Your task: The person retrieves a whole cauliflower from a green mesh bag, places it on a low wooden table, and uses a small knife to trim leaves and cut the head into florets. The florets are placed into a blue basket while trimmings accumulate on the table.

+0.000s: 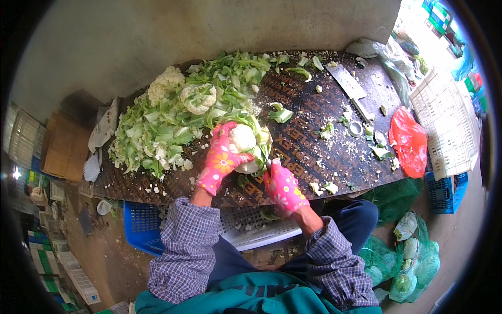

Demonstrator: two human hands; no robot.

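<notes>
My left hand (220, 157), in a pink flowered glove, grips a white cauliflower head (242, 139) from its left side. Green leaves and the cut stem side of the head face right. My right hand (283, 187), gloved the same way, is closed around a small knife (268, 165); its handle is mostly hidden in the fist and the blade sits against the leaves. To the left spreads a large heap of trimmed cauliflower leaves (168, 121). Two more cauliflowers rest on it, a leaf-wrapped one (199, 99) and a paler one (166, 84).
A cleaver (348, 84) lies on the dark plywood table (298, 157) at right, near a metal ring (355, 128) and a red plastic bag (408, 141). White crate (447, 121) stands beyond. Below the table edge are a blue basket (143, 225), a white basket (266, 237) and green net bags (415, 263).
</notes>
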